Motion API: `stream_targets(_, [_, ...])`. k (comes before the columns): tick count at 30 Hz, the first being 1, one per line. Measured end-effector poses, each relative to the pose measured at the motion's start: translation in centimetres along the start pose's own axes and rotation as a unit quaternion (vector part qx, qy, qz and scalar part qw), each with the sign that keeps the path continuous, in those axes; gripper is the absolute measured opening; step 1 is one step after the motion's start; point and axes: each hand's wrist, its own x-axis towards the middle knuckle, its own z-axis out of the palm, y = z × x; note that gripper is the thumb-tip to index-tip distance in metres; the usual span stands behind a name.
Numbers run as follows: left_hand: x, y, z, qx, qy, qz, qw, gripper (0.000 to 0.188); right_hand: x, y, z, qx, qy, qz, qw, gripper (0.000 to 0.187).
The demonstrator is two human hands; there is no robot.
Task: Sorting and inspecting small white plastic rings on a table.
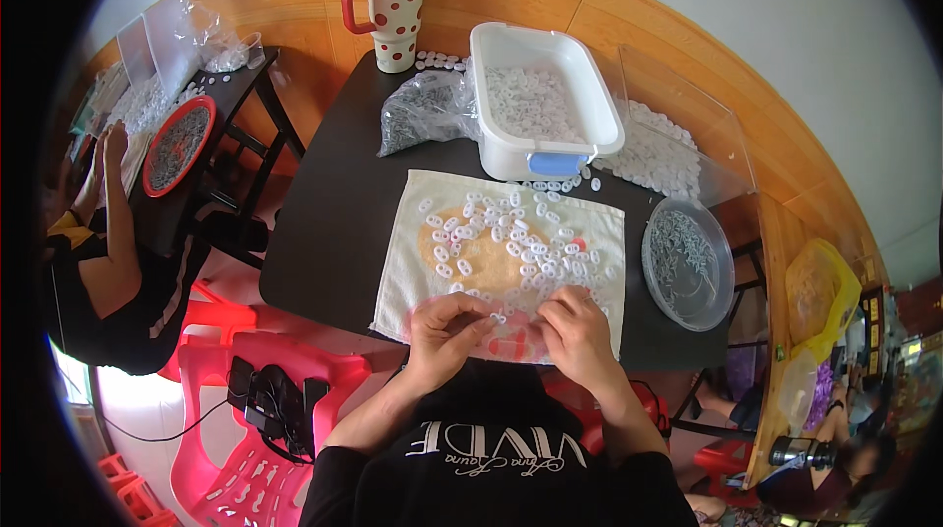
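My left hand point(444, 338) is closed in a pinch over the near edge of a cream cloth point(393, 277). At its fingertips shows a small white plastic piece point(499, 319). Close by on the right, my right hand point(580, 335) is also pinched, and whatever its fingers hold is too small to make out. Many white oval plastic pieces with two holes point(530, 254) lie loosely on the cloth just beyond both hands. The cloth bears a tan patch and some pink-red print near its front edge.
Behind the cloth stand a white tub point(550, 149) of small parts, a clear bag point(422, 114) of grey parts and a dotted tumbler point(398, 16). At right are a clear bin point(727, 149) and a round bowl point(725, 296). A person point(113, 262) works at the left table.
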Motion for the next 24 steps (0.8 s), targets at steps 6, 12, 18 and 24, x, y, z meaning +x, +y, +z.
stream_targets(6, [0.1,-0.2,0.2,-0.018,-0.004,-0.008,1.0,0.025,-0.8,0.3,-0.2,0.122,0.023,0.024,0.992,0.016])
stream_targets(12, [0.2,-0.9,-0.6,-0.02,-0.06,-0.007,0.998,0.038,0.4,-1.0,1.4,0.489,0.1,0.165,0.851,0.01])
stream_targets(18, [0.2,-0.4,-0.5,-0.002,-0.051,-0.04,0.998,0.04,1.5,-1.5,2.4,0.485,0.065,0.162,0.857,0.008])
stream_targets(24, [0.1,-0.3,-0.5,-0.035,-0.042,-0.039,0.998,0.039,1.7,-1.6,2.6,0.437,0.041,0.149,0.886,0.008])
